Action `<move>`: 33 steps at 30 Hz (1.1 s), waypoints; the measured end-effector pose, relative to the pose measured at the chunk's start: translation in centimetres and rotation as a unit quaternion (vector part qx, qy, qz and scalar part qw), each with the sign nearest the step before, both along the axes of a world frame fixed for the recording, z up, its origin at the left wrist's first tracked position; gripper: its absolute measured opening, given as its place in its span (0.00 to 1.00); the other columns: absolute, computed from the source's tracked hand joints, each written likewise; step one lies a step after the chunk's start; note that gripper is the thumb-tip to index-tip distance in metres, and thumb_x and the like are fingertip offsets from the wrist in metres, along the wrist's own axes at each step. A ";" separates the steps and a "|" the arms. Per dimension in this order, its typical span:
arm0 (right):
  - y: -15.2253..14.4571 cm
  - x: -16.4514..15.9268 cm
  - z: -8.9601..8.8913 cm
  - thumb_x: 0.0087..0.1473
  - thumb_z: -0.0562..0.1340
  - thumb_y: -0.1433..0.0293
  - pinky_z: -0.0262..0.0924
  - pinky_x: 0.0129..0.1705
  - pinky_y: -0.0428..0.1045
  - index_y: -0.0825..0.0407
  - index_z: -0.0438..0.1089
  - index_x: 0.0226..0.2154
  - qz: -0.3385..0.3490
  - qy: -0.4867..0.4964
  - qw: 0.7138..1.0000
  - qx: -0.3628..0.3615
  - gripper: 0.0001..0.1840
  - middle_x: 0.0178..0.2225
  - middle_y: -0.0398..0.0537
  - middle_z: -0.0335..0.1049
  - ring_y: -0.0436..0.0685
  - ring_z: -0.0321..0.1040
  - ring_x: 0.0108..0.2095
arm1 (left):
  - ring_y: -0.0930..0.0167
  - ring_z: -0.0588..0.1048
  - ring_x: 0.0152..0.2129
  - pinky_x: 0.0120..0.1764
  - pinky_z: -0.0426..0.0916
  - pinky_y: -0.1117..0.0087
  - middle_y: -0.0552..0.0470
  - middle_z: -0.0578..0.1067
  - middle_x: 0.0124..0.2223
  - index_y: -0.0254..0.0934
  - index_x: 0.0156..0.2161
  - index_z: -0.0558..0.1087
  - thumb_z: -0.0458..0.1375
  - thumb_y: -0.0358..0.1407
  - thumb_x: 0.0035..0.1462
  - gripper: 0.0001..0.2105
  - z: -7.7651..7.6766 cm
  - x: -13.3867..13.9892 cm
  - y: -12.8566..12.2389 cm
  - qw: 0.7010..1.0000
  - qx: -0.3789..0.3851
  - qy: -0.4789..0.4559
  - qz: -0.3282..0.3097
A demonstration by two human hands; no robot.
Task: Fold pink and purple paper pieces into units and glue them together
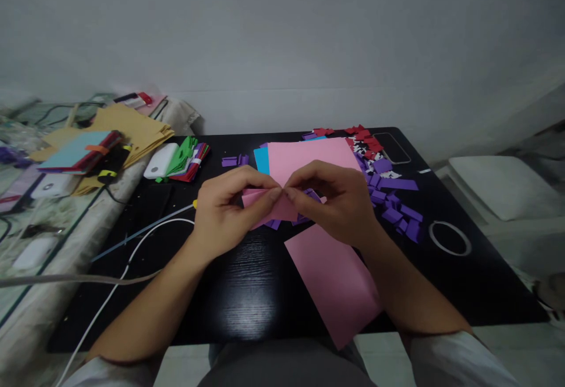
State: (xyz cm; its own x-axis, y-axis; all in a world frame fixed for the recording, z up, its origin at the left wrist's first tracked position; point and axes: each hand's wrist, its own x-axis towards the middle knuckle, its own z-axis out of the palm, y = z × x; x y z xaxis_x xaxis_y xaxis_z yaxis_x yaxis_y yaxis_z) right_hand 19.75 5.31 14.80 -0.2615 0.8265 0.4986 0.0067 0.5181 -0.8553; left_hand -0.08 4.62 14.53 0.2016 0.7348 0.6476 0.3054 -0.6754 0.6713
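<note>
Pinched between the fingertips of both hands is a piece of pink paper [289, 210], held above the black table. My left hand [232, 204] grips it from the left, thumb and forefinger pressed together. From the right, my right hand [338, 198] pinches it close to the left fingertips, its other fingers curled. A large pink sheet [313, 154] lies behind the hands, over a blue sheet [262, 159]. Another pink sheet [333, 284] rests below the right hand, its corner past the table's front edge. Purple paper pieces [274, 224] lie beneath the held paper, partly hidden.
Purple scraps [399, 213] and red scraps [364, 139] cover the table's back right, near a clear ring [449, 238]. Folded green paper [180, 156] and a white device [161, 160] sit back left. A white cable [132, 251] crosses the left side. Brown envelopes [128, 131] lie farther left.
</note>
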 end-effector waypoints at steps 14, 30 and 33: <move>0.8 1.1 0.0 0.56 0.72 0.73 0.74 0.37 0.46 0.51 0.79 0.33 0.026 0.008 1.000 -0.012 0.02 0.31 0.43 0.79 0.50 0.76 0.32 | 0.75 0.77 0.27 0.31 0.70 0.74 0.55 0.82 0.32 0.37 0.35 0.80 0.67 0.28 0.60 0.03 0.0 0.0 0.1 0.999 -0.024 -0.005 0.028; 0.4 0.7 0.0 0.59 0.69 0.75 0.70 0.34 0.44 0.50 0.78 0.34 -0.002 0.021 1.000 0.001 0.03 0.31 0.41 0.78 0.48 0.73 0.30 | 0.76 0.76 0.27 0.30 0.70 0.75 0.55 0.81 0.31 0.38 0.36 0.81 0.67 0.27 0.60 0.04 -0.1 -0.4 0.2 0.996 -0.063 -0.055 0.001; 0.1 0.2 -0.1 0.58 0.70 0.73 0.70 0.33 0.45 0.50 0.78 0.34 -0.001 0.011 1.000 0.002 0.02 0.31 0.42 0.78 0.49 0.72 0.30 | 0.76 0.77 0.29 0.33 0.71 0.75 0.55 0.81 0.33 0.39 0.38 0.81 0.67 0.27 0.61 0.04 -0.2 -0.2 0.2 0.997 -0.058 -0.049 -0.008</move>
State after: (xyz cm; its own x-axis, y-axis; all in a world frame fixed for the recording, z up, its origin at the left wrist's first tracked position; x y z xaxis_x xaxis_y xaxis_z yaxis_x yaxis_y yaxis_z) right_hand 19.90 5.37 14.67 -0.2490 0.8255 0.5066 -0.0101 0.5208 -0.8536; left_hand -0.29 4.79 14.36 0.1539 0.8027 0.5762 0.2254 -0.5963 0.7705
